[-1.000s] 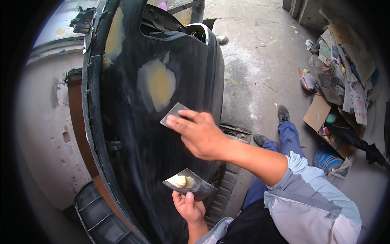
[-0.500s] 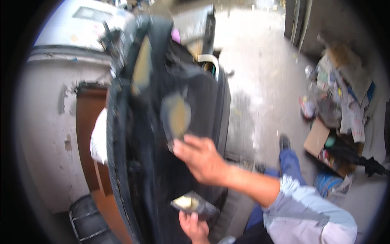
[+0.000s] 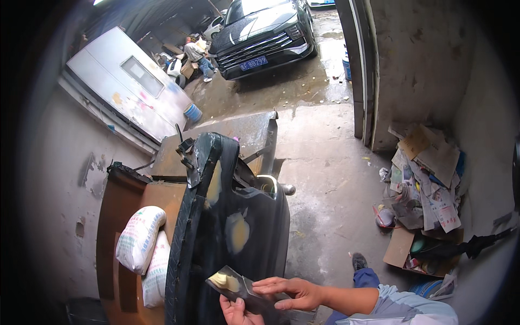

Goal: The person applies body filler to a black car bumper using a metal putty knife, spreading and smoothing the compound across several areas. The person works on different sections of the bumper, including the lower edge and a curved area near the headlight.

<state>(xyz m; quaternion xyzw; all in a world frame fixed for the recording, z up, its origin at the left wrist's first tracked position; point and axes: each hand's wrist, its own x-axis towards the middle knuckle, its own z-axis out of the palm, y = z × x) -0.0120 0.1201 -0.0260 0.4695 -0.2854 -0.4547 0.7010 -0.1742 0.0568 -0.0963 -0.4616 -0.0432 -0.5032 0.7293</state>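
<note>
My left hand [image 3: 239, 314], low in the view, grips a thin dark board [image 3: 233, 271] from below. A lump of pale yellow putty [image 3: 222, 280] sits on its far left corner. My right hand [image 3: 295, 292] is over the board's right part, fingers nearly straight and pressed around a thin dark putty spreader [image 3: 247, 285], mostly hidden by them. Just beyond both hands stands a black car body panel [image 3: 265, 222]. It bears a rounded yellowish putty patch [image 3: 238, 232] with a grey sanded rim, and a longer patch [image 3: 213, 187] near its upper left edge.
Two white sacks [image 3: 140, 238] rest on a brown panel at left. Waste paper [image 3: 428, 173] and an open cardboard box [image 3: 400, 246] line the right wall. Farther off are a metal sheet [image 3: 227, 132], a dark car [image 3: 265, 38] and a bending person [image 3: 197, 57].
My right hand has moved from beside the rounded putty patch down to the board in my left hand. The view has tilted up, bringing the car and person into sight.
</note>
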